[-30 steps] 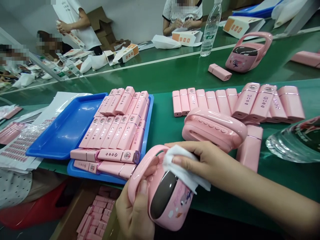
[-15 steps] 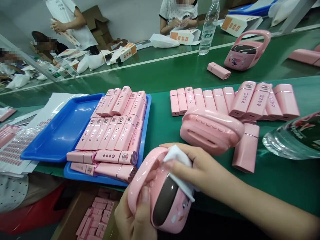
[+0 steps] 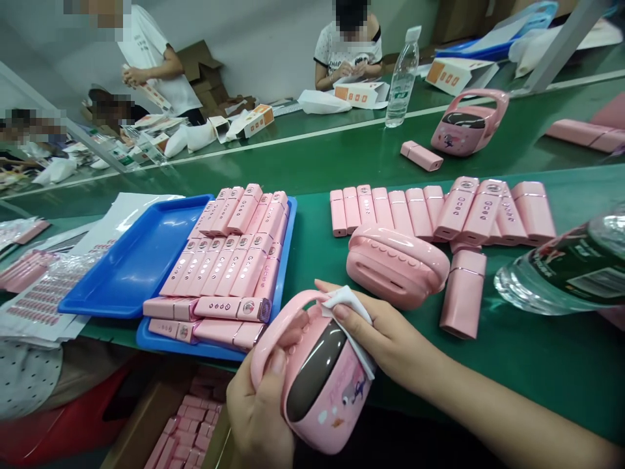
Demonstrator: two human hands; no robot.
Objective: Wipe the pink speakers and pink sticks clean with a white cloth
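Head view: a pink handled speaker [image 3: 319, 384] is clasped in the left hand [image 3: 258, 417] just below the blue tray [image 3: 146, 260]; a white wipe [image 3: 349, 319] is pinched in the right hand [image 3: 385, 332]; loosened grip could drop it

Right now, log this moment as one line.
left hand: holds pink handled device | right hand: presses white wipe on it | nearby: blue tray of pink bars

Centre-left: blue tray [image 3: 131, 267] beside stacked pink bars [image 3: 229, 260]. Right of centre — second pink speaker [image 3: 395, 264], row of pink bars [image 3: 439, 212]. Upper middle: water bottle [image 3: 401, 78] — co-workers behind, folding boxes.
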